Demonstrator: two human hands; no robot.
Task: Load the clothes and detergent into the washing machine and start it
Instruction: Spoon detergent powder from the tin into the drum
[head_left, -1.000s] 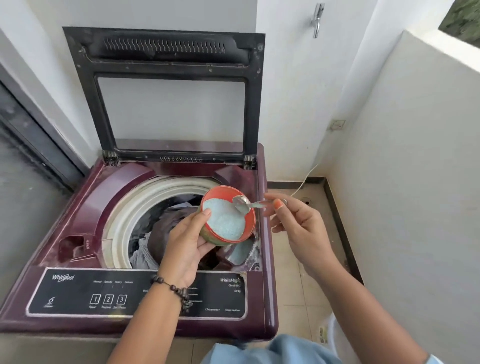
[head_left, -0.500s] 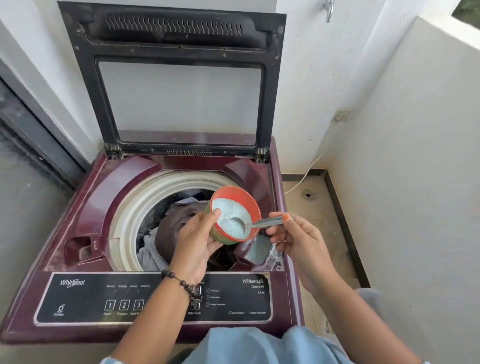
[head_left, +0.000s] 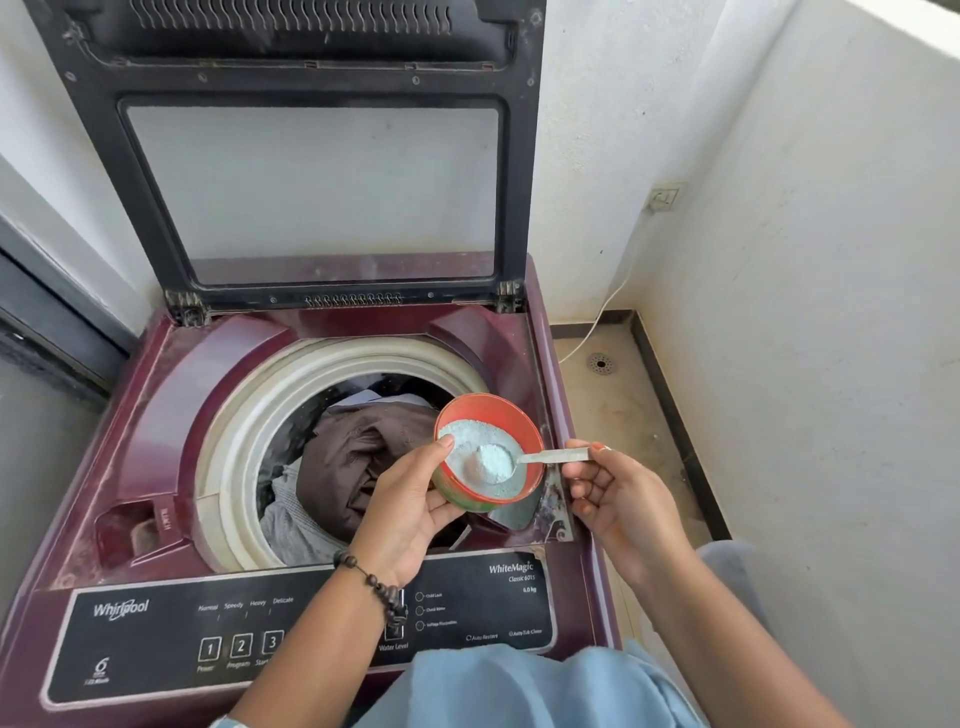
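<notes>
A maroon top-load washing machine stands with its lid raised. Brown and grey clothes lie in its drum. My left hand grips an orange bowl of pale blue detergent powder over the drum's right side, thumb on the rim. My right hand pinches the handle of a metal spoon, whose scoop sits in the bowl heaped with powder. The black control panel with numbered buttons runs along the front edge.
White walls close in at the back and right. A strip of tiled floor with a drain lies right of the machine, crossed by a white cable from a wall socket. A dark door frame stands at left.
The spoon has dipped from the bowl's rim into the powder and now carries a heap. The view has moved closer to the machine; the bowl stays over the drum's right side.
</notes>
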